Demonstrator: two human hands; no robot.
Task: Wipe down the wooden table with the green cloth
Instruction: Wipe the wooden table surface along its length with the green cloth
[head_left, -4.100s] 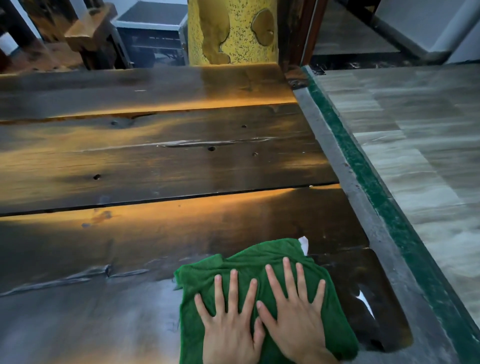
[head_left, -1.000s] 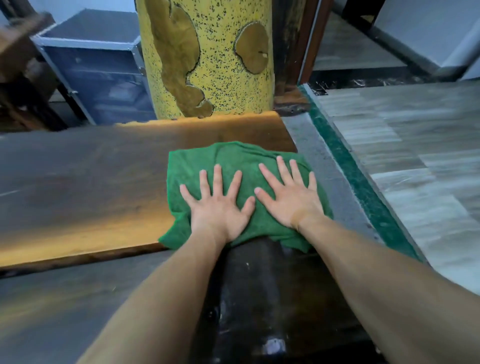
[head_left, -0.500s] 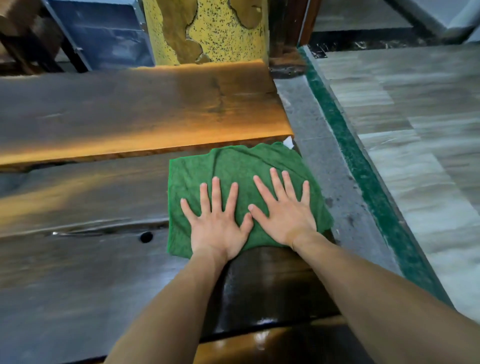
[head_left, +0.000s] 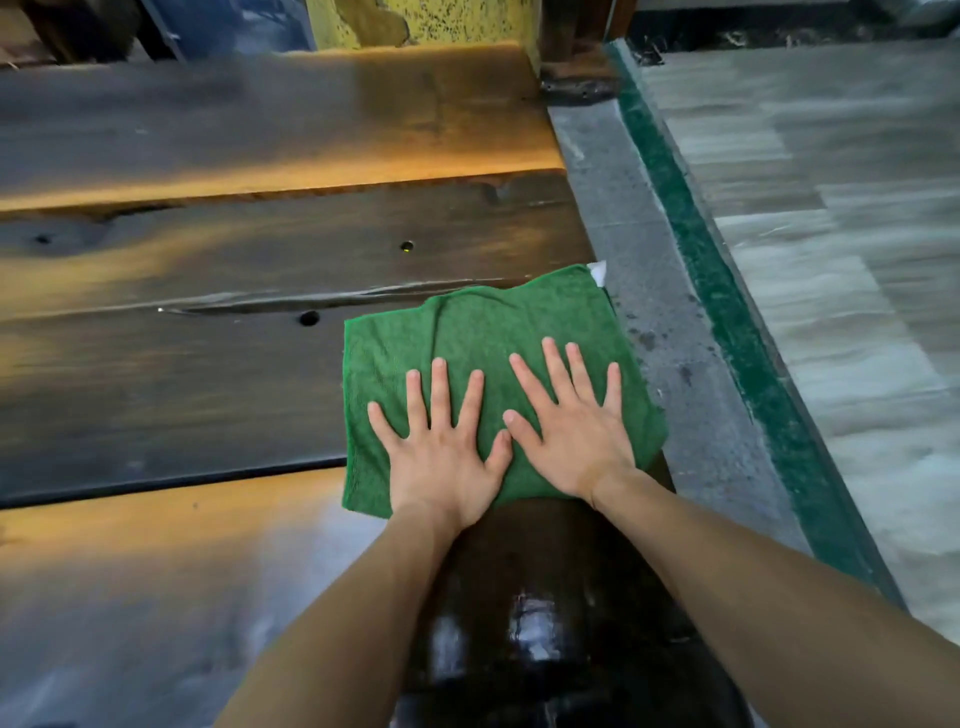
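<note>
**Two flat hands press a cloth on wood**

A dark plank tabletop (head_left: 218, 374) stretches ahead. The soft, limp green cloth (head_left: 483, 332) lies beneath both palms, left hand (head_left: 441, 447) and right hand (head_left: 571, 431) spread flat; pressing suits it better than pinching.

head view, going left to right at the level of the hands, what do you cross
wooden table → green cloth with left hand then right hand pressed flat on it → grey stone strip → green border → pale tiled floor
</note>
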